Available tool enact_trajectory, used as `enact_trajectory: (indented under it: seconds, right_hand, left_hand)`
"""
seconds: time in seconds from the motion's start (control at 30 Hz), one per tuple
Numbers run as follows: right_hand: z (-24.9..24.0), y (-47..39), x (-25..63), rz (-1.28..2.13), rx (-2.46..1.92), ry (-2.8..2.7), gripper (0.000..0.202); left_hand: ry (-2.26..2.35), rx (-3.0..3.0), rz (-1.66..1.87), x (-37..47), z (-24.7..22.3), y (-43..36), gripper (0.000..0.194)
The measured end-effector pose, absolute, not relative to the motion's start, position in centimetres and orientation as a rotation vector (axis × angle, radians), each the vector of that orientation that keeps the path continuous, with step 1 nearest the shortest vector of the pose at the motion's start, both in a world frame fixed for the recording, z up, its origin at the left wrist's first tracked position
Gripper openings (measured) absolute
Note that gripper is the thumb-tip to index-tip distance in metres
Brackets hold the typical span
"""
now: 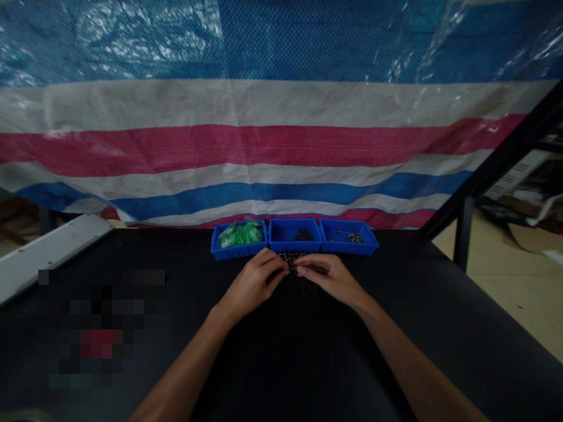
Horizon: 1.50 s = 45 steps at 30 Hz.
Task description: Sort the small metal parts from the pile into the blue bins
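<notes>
My left hand (257, 278) and my right hand (333, 278) meet just in front of the blue bins. The fingers of both are closed in a pinch, nearly tip to tip. Whatever they hold is too small and dark to make out. Between and behind the fingertips lies a pile of small dark, shiny parts (291, 258) on the black table (281, 363). The left blue bin (240, 254) contains bright green pieces (246, 234) in clear plastic. Small dark parts (303, 234) lie in the middle bin (281, 230), and small metallic parts (354, 237) in the right bin (349, 249).
A striped plastic sheet (246, 146) hangs behind the table. At the left edge lies a long white panel (53, 252). A black metal frame (461, 234) rises at the right corner. A pixelated patch hides part of the table's left side.
</notes>
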State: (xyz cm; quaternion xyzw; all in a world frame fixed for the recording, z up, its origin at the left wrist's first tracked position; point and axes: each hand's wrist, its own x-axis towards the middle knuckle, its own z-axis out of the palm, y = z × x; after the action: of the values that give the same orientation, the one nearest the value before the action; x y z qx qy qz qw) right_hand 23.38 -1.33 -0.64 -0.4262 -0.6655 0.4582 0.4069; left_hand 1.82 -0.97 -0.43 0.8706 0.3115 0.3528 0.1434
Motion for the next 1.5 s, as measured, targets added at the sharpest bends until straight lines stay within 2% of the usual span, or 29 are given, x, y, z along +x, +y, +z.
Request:
enact_trajectory:
  seconds: [0.23, 0.47, 0.63, 0.7, 1.2, 1.5]
  right_hand:
    - [-0.8, -1.6, 23.1, 1.409, -0.971, -1.468, 0.022]
    - [-1.1, -0.9, 23.2, 1.325, -1.047, -1.323, 0.021]
    - [-1.0, -0.7, 23.0, 1.223, -0.891, -1.11, 0.052]
    - [-0.9, -0.7, 23.1, 1.227, -0.862, -1.113, 0.057]
    - [0.2, -1.2, 23.4, 1.317, -0.939, -1.093, 0.047]
    - [-0.9, -0.6, 23.7, 1.212, -1.032, -1.331, 0.027]
  left_hand:
    - [0.857, 2.494, 1.104, 2.0, -0.3, -1.1, 0.009]
    - [0.958, 2.524, 0.966, 2.0, -0.4, -1.2, 0.005]
    - [0.87, 2.609, 0.812, 3.1, -1.2, -1.7, 0.013]
    - [0.853, 2.643, 0.775, 3.7, -1.7, -1.9, 0.017]
    - [0.998, 2.675, 0.654, 4.6, -2.1, -1.8, 0.009]
    - [1.022, 2.551, 0.92, 2.9, -1.0, -1.2, 0.009]
